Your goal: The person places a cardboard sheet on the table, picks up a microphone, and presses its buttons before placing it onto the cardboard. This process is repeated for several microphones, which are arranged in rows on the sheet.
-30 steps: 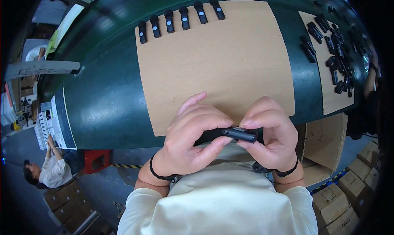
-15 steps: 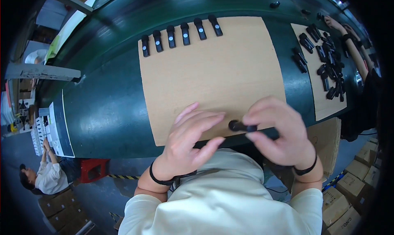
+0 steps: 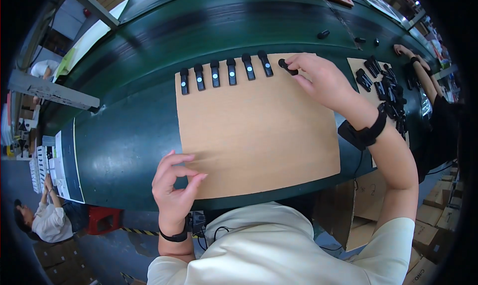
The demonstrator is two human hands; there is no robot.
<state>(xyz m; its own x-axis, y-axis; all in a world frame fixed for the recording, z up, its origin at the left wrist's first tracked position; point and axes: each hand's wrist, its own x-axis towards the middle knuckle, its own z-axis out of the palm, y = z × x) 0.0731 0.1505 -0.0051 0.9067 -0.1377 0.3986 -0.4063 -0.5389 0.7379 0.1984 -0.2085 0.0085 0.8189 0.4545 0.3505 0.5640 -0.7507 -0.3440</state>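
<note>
My right hand [image 3: 321,78] reaches to the far right corner of a flat cardboard sheet [image 3: 259,135], its fingers closed on a small black microphone [image 3: 285,65] with a rounded head. Part of that microphone is hidden under the fingers. Left of it, several matching microphones [image 3: 231,72] lie in a row along the sheet's far edge, heads pointing away from me, each with a pale round dot on its body. My left hand [image 3: 174,185] hovers at the near left corner of the sheet, fingers bent and apart, with nothing in it.
A dark green table [image 3: 124,145] carries the sheet. To the right, a second cardboard piece [image 3: 354,65] holds a heap of black microphones [image 3: 393,98], beside another person's arm [image 3: 423,68]. Loose black pieces [image 3: 323,34] lie farther back. An open carton [image 3: 343,210] stands below the table's near edge.
My right hand has carried the microphone from the sheet's near side to its far right corner, beside the row. My left hand has moved left, away from the right one.
</note>
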